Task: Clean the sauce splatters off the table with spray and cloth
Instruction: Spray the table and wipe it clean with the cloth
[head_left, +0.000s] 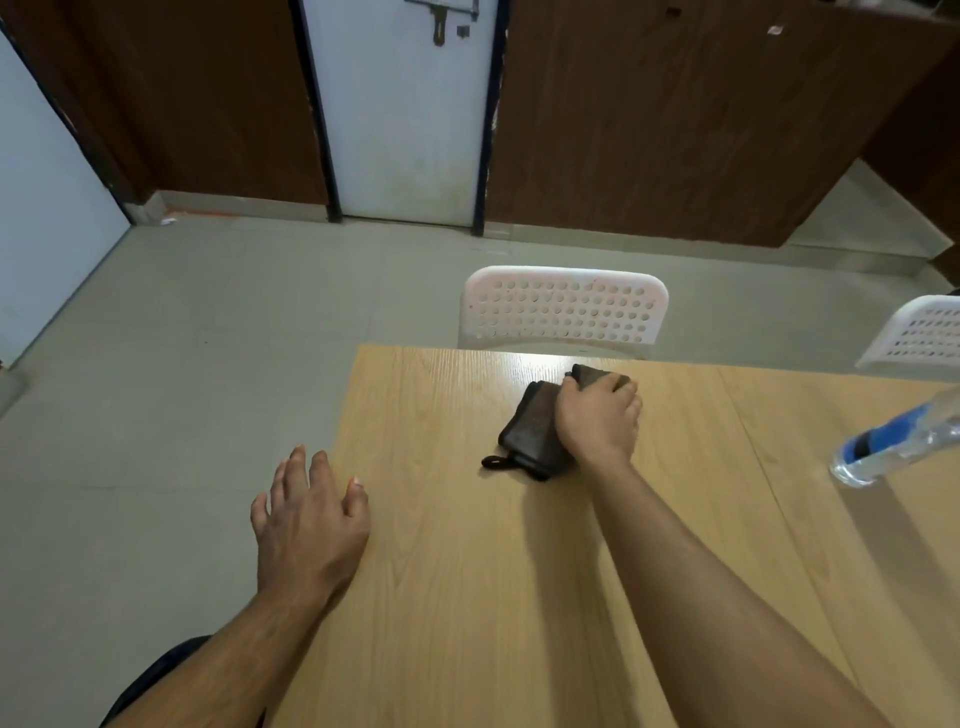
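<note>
A dark folded cloth (530, 434) with a small hanging loop lies on the light wooden table (467, 571) near its far edge. My right hand (597, 415) presses down on the cloth's right part, fingers curled over its far edge. At the table's left edge my left hand (309, 514) rests flat, fingers spread and straight, holding nothing. A clear bottle with a blue label (893, 441) stands at the right edge of the view. No sauce splatters show on the wood.
Two white perforated chairs stand beyond the table's far edge, one (563, 306) right behind the cloth and one (919, 332) at the far right. Grey tiled floor (182, 364) lies to the left. Wooden panels and a white door close off the back.
</note>
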